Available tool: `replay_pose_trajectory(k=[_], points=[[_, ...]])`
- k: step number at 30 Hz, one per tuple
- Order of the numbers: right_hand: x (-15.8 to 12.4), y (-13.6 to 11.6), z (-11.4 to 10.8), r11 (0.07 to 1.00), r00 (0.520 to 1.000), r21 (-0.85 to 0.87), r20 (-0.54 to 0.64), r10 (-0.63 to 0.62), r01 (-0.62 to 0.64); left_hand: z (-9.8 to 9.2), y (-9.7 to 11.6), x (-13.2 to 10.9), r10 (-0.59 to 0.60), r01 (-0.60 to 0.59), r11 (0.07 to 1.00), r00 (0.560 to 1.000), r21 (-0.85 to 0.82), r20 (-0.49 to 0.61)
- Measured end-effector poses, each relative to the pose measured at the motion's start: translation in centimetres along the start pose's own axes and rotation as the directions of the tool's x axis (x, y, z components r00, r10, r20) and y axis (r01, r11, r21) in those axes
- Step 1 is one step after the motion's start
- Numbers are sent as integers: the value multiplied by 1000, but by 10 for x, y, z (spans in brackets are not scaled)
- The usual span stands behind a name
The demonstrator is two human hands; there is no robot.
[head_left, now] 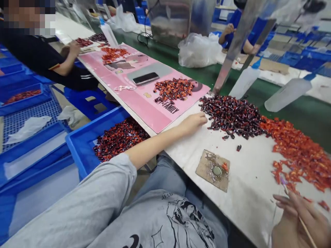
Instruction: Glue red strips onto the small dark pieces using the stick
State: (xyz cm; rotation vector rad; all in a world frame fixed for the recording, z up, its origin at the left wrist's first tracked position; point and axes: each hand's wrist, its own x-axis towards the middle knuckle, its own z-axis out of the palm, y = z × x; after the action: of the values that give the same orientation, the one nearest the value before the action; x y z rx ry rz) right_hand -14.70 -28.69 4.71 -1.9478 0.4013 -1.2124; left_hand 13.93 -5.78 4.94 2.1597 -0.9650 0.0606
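**Left grip (192, 123) beside the dark stones (231, 117), right grip (297, 220) pinching a thin stick (307, 231)**

A brown card (204, 168) with a greenish lump (217, 171) on it lies on the white-covered table (248, 210) and serves as the landmark here. The heap of dark stones sits just beyond the card, and the orange-red pieces (301, 155) spread to its far right, meeting the heap's right edge. The left hand is the nearer one to the dark heap. It lies beyond and left of the card, fingers together and relaxed, their tips just short of the heap and pinching nothing visible. The right hand sits right of the card at the frame's corner, nearer the orange-red pieces, with thumb and fingers closed on the stick, though the frame edge cuts off part of the hold. The stick's long axis runs up and left, and its purple tip (283, 182) points toward the lower edge of the orange-red pieces, apparently just apart from them.
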Motion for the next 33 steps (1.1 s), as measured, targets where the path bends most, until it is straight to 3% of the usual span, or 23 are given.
replay_pose_trajectory(k=[2, 5, 8, 11, 15, 19, 28, 33], points=[[-10, -24, 16, 985, 998, 167, 45, 41, -48, -2, 11, -27, -18, 12, 996, 997, -86, -78], [-28, -42, 39, 979, 986, 188, 157, 54, -83, 0, 36, -77, -99, 41, 956, 977, -291, -190], [-42, -40, 53, 993, 974, 116, 226, -12, -14, 7, 64, -121, -344, 59, 753, 884, -655, -316], [-47, -34, 60, 988, 956, 40, 253, -151, 146, 14, 88, -148, -519, 71, 589, 796, -805, -310], [-44, -33, 63, 956, 923, -54, 281, -263, 289, 20, 101, -161, -623, 121, 371, 768, -921, -150], [-44, -33, 65, 927, 894, -53, 289, -341, 371, 22, 101, -165, -624, 176, 190, 781, -966, 20], [-46, -30, 66, 894, 851, -2, 306, -426, 448, 14, 115, -167, -524, 245, -26, 822, -969, 222], [-46, -33, 67, 899, 864, -8, 278, -419, 438, 12, 118, -169, -509, 274, -103, 811, -956, 287]])
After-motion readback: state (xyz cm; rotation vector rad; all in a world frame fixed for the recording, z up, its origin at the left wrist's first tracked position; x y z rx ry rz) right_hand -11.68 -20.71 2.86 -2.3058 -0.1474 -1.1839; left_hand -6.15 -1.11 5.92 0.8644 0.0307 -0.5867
